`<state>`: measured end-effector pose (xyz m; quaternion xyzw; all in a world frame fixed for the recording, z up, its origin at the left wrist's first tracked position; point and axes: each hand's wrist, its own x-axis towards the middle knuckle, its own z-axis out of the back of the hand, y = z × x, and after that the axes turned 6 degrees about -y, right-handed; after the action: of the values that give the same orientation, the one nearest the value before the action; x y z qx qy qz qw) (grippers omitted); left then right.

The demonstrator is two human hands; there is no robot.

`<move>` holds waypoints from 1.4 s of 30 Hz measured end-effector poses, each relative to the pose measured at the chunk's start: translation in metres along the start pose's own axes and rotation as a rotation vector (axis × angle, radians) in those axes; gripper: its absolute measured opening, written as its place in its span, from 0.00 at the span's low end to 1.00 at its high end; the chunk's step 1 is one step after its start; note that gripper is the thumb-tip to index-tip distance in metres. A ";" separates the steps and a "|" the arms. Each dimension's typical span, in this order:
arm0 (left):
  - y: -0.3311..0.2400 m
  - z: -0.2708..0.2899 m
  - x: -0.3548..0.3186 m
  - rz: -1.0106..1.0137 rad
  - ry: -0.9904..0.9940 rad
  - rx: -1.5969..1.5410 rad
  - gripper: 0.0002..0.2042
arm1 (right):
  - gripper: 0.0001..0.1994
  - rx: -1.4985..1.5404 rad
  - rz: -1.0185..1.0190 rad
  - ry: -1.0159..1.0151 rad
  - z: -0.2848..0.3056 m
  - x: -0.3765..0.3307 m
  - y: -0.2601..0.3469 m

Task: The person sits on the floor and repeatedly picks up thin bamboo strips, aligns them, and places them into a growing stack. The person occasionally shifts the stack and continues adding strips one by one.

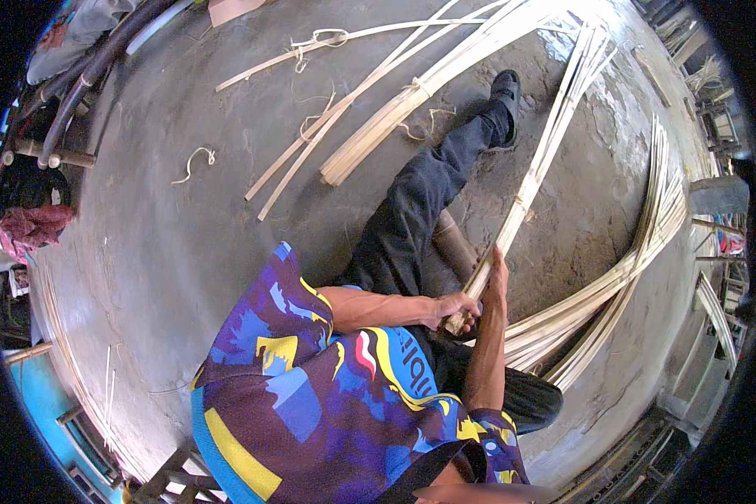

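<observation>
A long bundle of pale, split bamboo strips (536, 172) slants from my lap up toward the far right, with a thin tie around it partway along. My left hand (457, 310) is closed around the bundle's near end, just behind the cut tips. A little farther up, my right hand (497, 275) lies along the bundle's right side; its fingers pass partly beneath the strips, where they are hidden. Below the bundle, beside my outstretched leg, a thick brownish round pole or log (454, 244) shows in part.
Left of my leg (412, 202) lies a thicker tied strip bundle (395, 126), with loose strips (311, 147) beside it. A large curved heap of strips (622, 277) spreads at my right. A curled scrap (197, 165) is on the concrete floor (160, 252). Poles (92, 80) stand far left.
</observation>
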<state>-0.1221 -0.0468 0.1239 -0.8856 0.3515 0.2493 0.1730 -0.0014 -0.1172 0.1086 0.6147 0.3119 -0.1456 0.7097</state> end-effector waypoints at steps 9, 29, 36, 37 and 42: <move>-0.102 0.041 -0.067 -0.818 0.048 0.770 0.08 | 0.16 -0.043 0.102 -0.066 0.000 -0.039 -0.003; -0.260 0.128 -0.256 -0.473 -0.711 0.969 0.20 | 0.26 -0.212 0.263 0.500 -0.191 -0.004 0.064; -0.207 -0.024 -0.221 -0.989 -0.448 1.159 0.12 | 0.37 0.464 0.062 0.677 -0.141 -0.024 0.107; -0.178 -0.034 -0.190 -1.016 -0.435 1.162 0.15 | 0.40 0.560 0.091 0.821 -0.125 -0.024 0.118; -0.060 -0.048 -0.085 -0.786 -0.316 0.760 0.20 | 0.21 0.163 0.064 0.372 -0.044 -0.031 0.105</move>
<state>-0.1176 0.0172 0.2190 -0.7773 0.0306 0.1516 0.6098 0.0254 -0.0590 0.2072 0.6961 0.4048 -0.0318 0.5920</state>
